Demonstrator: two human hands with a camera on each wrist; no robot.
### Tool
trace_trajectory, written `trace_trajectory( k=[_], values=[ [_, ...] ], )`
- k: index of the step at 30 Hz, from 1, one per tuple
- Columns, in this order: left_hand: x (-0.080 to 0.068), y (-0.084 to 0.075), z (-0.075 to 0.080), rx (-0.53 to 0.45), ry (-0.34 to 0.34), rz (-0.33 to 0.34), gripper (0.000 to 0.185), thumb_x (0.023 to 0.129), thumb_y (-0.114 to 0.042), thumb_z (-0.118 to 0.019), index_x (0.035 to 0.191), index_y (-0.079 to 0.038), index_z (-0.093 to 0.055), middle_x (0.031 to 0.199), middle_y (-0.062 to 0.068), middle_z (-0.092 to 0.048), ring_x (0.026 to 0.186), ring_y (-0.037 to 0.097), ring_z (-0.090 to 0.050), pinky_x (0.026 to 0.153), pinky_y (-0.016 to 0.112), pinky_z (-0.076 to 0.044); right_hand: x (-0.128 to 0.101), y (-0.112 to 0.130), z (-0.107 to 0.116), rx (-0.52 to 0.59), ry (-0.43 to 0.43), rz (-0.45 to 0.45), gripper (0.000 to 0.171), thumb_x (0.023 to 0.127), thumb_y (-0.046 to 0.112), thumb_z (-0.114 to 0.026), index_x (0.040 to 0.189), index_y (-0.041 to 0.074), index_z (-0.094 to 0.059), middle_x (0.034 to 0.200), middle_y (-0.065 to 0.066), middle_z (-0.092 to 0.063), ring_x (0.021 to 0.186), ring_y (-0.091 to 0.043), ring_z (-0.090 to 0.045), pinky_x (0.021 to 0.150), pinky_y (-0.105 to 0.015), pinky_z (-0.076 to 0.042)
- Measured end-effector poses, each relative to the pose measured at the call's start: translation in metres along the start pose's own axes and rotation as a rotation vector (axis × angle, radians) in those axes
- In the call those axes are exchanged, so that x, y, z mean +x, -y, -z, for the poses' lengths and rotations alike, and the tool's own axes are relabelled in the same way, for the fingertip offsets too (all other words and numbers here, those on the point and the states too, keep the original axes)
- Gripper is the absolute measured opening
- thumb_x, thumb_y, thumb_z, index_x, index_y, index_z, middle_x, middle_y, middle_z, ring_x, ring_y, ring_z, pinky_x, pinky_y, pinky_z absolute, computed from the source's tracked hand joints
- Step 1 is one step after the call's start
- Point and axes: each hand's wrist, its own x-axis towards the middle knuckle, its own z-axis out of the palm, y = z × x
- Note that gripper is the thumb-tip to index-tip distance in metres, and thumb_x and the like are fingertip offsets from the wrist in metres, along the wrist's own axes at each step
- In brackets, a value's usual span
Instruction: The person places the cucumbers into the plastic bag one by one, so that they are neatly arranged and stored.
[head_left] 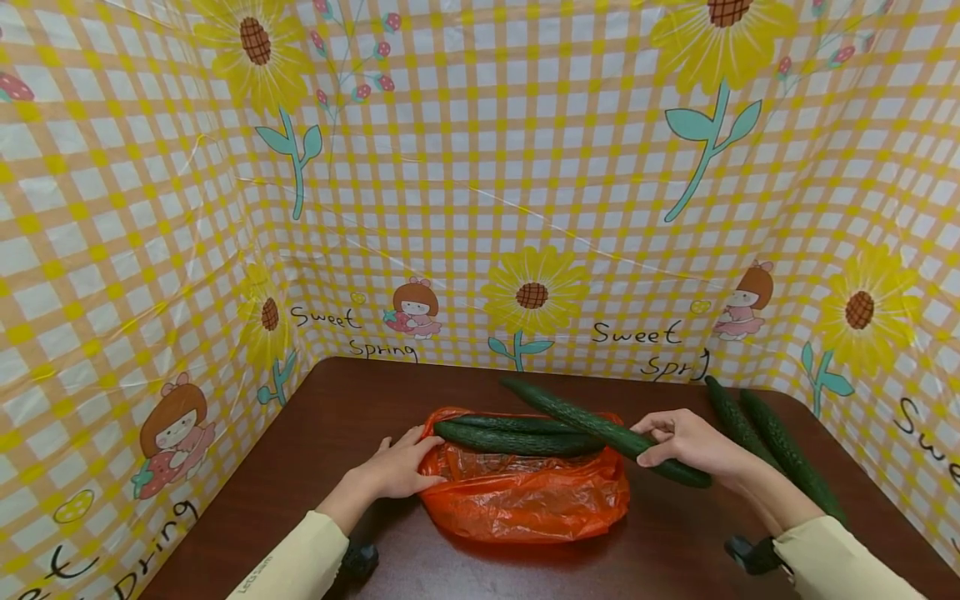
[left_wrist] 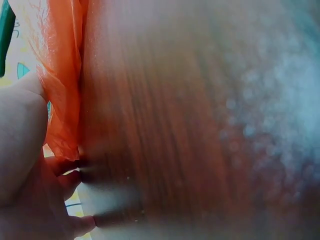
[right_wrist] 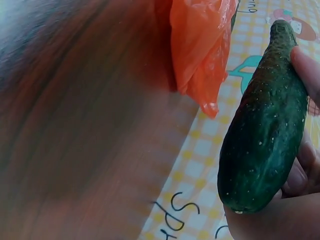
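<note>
My right hand [head_left: 686, 442] pinches a dark green cucumber [head_left: 572, 414] near its thick end, between thumb and fingers. This cucumber slants over the right side of an orange-red plastic bag [head_left: 525, 508], its thin end pointing to the back left. In the right wrist view its blunt end [right_wrist: 257, 165] is close to the camera. Two cucumbers [head_left: 517, 440] lie lengthwise inside the bag's open top. At the bag's left end, my left hand [head_left: 397, 469] rests against the rim with loosely spread fingers. The left wrist view has fingertips [left_wrist: 87, 222] low at the tabletop beside the orange plastic [left_wrist: 60, 75].
Two more cucumbers [head_left: 791, 454] lie side by side at the right of the dark brown table [head_left: 352, 392]. A checked, sunflower-printed sheet [head_left: 465, 208] stands behind and along both sides. Black wrist gear [head_left: 750, 554] shows below the right forearm.
</note>
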Motion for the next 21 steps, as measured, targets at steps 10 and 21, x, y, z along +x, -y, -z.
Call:
trace_trajectory(
  k=[10, 21],
  values=[
    [0.001, 0.0, -0.001, 0.005, -0.004, -0.002, 0.067, 0.092, -0.052, -0.067, 0.147, -0.019, -0.048, 0.159, 0.016, -0.035, 0.151, 0.037, -0.027, 0.115, 0.071, -0.018, 0.021, 0.015, -0.013, -0.022, 0.06, 0.041, 0.047, 0.083, 0.025, -0.082, 0.123, 0.006, -0.067, 0.135, -0.023, -0.061, 0.132, -0.053, -0.047, 0.101, -0.064, -0.045],
    [0.001, 0.001, -0.001, -0.018, -0.006, -0.009, 0.067, 0.092, -0.051, -0.068, 0.148, -0.019, -0.048, 0.16, 0.016, -0.034, 0.152, 0.037, -0.025, 0.115, 0.072, -0.016, 0.041, 0.031, -0.024, -0.028, 0.107, 0.079, 0.045, 0.08, 0.019, -0.084, 0.12, 0.004, -0.068, 0.096, -0.005, -0.062, 0.091, -0.029, -0.06, 0.081, -0.043, -0.049]
  ],
)
